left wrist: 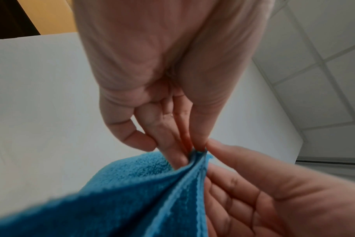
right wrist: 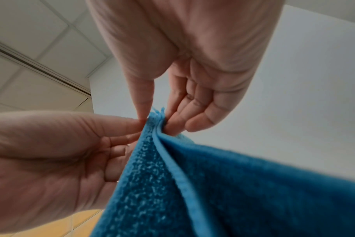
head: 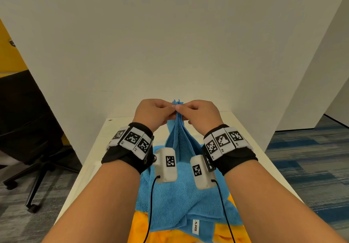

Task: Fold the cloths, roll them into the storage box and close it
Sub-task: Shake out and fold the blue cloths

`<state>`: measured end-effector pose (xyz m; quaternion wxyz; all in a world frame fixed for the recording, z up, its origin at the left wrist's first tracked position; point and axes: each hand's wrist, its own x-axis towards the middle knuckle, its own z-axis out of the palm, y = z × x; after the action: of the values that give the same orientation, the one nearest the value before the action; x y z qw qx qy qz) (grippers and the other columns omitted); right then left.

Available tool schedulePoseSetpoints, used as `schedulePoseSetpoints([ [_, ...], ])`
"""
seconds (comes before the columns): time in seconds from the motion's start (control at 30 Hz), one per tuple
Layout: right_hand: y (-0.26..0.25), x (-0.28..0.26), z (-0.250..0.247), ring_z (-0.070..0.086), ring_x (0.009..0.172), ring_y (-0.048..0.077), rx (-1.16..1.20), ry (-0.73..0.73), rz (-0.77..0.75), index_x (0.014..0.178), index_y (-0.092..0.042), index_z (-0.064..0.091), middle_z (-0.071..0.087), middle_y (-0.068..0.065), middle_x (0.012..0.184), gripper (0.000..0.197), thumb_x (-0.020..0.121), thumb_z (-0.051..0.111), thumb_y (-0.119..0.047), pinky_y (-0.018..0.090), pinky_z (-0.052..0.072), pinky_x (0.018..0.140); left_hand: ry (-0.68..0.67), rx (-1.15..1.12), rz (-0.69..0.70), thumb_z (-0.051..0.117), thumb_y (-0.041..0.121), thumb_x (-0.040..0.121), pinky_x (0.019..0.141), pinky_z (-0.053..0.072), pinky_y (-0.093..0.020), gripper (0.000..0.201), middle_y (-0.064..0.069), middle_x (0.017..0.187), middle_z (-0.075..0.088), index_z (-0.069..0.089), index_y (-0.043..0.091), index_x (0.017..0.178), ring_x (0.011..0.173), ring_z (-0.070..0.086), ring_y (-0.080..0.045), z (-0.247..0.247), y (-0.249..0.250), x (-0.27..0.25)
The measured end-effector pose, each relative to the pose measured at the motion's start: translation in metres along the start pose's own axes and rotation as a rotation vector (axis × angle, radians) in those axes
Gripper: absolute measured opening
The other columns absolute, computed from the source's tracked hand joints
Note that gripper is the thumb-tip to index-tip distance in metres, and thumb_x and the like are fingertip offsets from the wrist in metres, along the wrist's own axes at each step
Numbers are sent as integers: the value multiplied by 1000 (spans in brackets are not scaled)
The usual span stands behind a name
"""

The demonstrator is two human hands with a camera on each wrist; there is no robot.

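Both hands raised above the white table (head: 243,129), meeting at the top corner of the blue cloth (head: 179,195); the left hand (head: 153,113) pinches the gathered edge between thumb and fingertips, and the right hand (head: 199,113) pinches the same corner just beside it, thumbs touching; remaining fingers of each hand loosely curled toward the palm. From the pinch the blue cloth hangs down between the wrists in a narrow fold, widening toward the near end of the table, where it spreads over an orange cloth (head: 222,233); a white label (head: 196,228) lies on the blue cloth near its lower edge. Left wrist view: left hand (left wrist: 164,99) above, right hand (left wrist: 274,200) at lower right, hemmed edges of the cloth (left wrist: 132,200) doubled at the pinch. Right wrist view: right hand (right wrist: 195,67), left hand (right wrist: 57,152), frayed cloth (right wrist: 192,184) tip projecting above the fingertips. Table bordered by white walls behind and to the right; bare tabletop on both sides of the cloth; an office chair (head: 24,129) on carpet to the left.
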<state>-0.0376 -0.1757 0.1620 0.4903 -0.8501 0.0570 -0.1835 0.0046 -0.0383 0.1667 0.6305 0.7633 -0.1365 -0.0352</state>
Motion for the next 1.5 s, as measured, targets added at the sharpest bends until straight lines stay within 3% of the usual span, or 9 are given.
schedulePoseSetpoints([
  [0.17, 2, 1, 3, 66, 86, 10, 48, -2, -5, 90, -23, 72, 71, -9, 89, 20, 82, 71, -41, 36, 55, 85, 41, -6, 15, 69, 15, 85, 80, 55, -36, 4, -9, 82, 74, 72, 14, 82, 83, 72, -20, -1, -3, 1],
  [0.3, 5, 2, 4, 67, 83, 11, 60, 12, -6, 82, -28, 69, 69, -10, 82, 3, 83, 72, -30, 37, 55, 85, 34, -11, -4, 67, 14, 85, 79, 54, -36, 8, -9, 75, 72, 71, 12, 78, 74, 67, -18, 0, -6, 2],
  [0.43, 8, 2, 5, 68, 81, 12, 43, 53, -6, 73, -32, 65, 69, -11, 78, 13, 84, 69, -26, 39, 55, 83, 9, -31, -11, 64, 15, 87, 73, 50, -33, 10, -4, 71, 69, 70, 11, 81, 65, 64, -11, 0, -7, 0],
  [0.7, 5, 3, 1, 66, 81, 15, -49, 57, -39, 83, -17, 73, 70, -6, 82, 21, 91, 58, -30, 39, 54, 83, -55, -18, -13, 61, 17, 88, 85, 51, -38, 15, -4, 85, 75, 73, 9, 89, 84, 72, -16, -3, 2, -3],
  [1.03, 11, 7, -6, 53, 70, -4, -139, 98, -66, 98, -19, 71, 62, -16, 81, 14, 87, 65, -23, 4, 36, 62, -113, 112, 5, 58, 22, 87, 73, 44, -22, 19, 8, 95, 70, 74, 19, 95, 89, 62, -7, -3, 8, -6],
  [1.17, 9, 7, -12, 60, 80, 5, -83, 53, -81, 98, -19, 68, 66, -9, 85, 12, 91, 58, -21, 18, 47, 73, 81, 427, 101, 75, 28, 76, 82, 43, -27, 34, 6, 111, 54, 62, 30, 107, 99, 52, -13, -11, -14, 3],
  [1.27, 8, 7, -19, 63, 94, 19, -25, 4, -101, 103, -18, 67, 69, 3, 98, 14, 93, 56, -18, 34, 51, 87, -18, 505, 31, 81, 32, 70, 89, 44, -32, 61, 5, 118, 50, 53, 32, 125, 109, 49, -13, -19, -22, 7],
  [1.37, 13, 9, -23, 63, 97, 20, -31, -14, -89, 105, -22, 64, 68, 3, 102, 14, 94, 55, -19, 35, 50, 90, -95, 586, 29, 76, 30, 77, 74, 40, -25, 26, 4, 106, 60, 65, 23, 100, 103, 55, -17, -22, -24, 7],
  [1.5, 22, 12, -27, 54, 85, 13, -178, 8, -62, 107, -21, 58, 59, -6, 93, 12, 97, 51, -21, 21, 39, 73, -71, 615, 32, 74, 32, 80, 63, 40, -22, 20, 3, 91, 63, 63, 18, 89, 85, 56, -14, -27, -24, 9],
])
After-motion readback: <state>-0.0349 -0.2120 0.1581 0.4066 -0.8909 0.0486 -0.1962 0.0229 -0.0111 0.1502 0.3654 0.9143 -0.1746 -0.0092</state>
